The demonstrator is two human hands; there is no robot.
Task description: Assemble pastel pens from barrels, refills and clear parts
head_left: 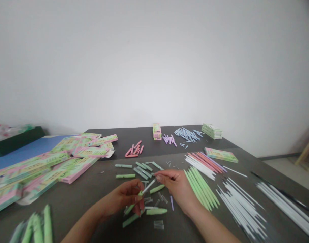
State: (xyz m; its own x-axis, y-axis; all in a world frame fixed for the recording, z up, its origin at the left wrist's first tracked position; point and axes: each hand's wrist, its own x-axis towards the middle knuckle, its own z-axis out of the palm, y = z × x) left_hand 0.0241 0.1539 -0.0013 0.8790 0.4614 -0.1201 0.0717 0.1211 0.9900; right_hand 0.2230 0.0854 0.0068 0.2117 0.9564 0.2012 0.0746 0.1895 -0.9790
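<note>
My left hand (pixel 132 196) is closed around a light green pen barrel (pixel 129 210). A thin white pen refill (pixel 148 187) runs up from it toward my right hand (pixel 172 184), whose thumb and index finger pinch its far end. My fingers partly hide that end. Around and under my hands lie green pen barrels (pixel 156 211), grey-green caps (pixel 141 173), short clear plastic tubes (pixel 158 225) and a thin purple piece (pixel 172 203). Beside my right hand is a row of pointed light green barrels (pixel 203 189).
Flat pink-and-green boxes (pixel 80 168) pile up at left, with more green barrels (pixel 37 227) at front left. White refills (pixel 241 206) spread at right. Pink (pixel 134 150), purple (pixel 169 139) and blue pieces (pixel 187 134) lie farther back, near stacked boxes (pixel 211 131).
</note>
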